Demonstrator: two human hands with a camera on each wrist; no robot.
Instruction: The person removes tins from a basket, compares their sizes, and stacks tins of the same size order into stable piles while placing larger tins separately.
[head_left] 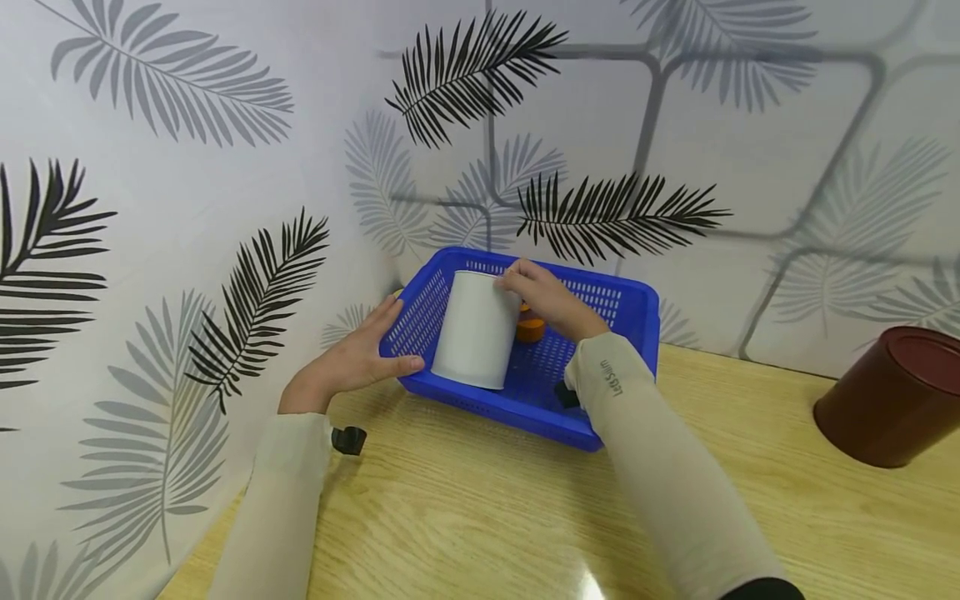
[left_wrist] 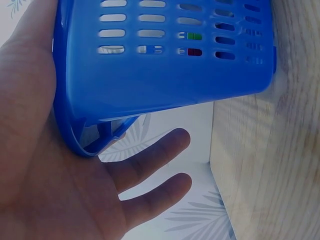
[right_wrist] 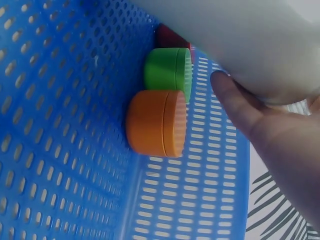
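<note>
A white canister (head_left: 477,332) leans inside a blue perforated basket (head_left: 495,402). My right hand (head_left: 551,297) grips the canister by its upper end, the thumb pressed to its side in the right wrist view. My left hand (head_left: 356,354) rests against the basket's left corner, its fingers spread along the outside and its thumb over the front rim. In the left wrist view, the extended fingers (left_wrist: 150,157) show below the rim. Beside the canister lie an orange round jar (right_wrist: 156,123), a green one (right_wrist: 168,71) and a dark red one (right_wrist: 171,37) with ribbed lids.
A dark red-brown canister (head_left: 888,396) stands on the wooden table (head_left: 450,500) to the right. Behind the basket and along the left rises a pale covering with leaf prints (head_left: 247,300). Something yellow (head_left: 397,293) peeks out behind the left fingers.
</note>
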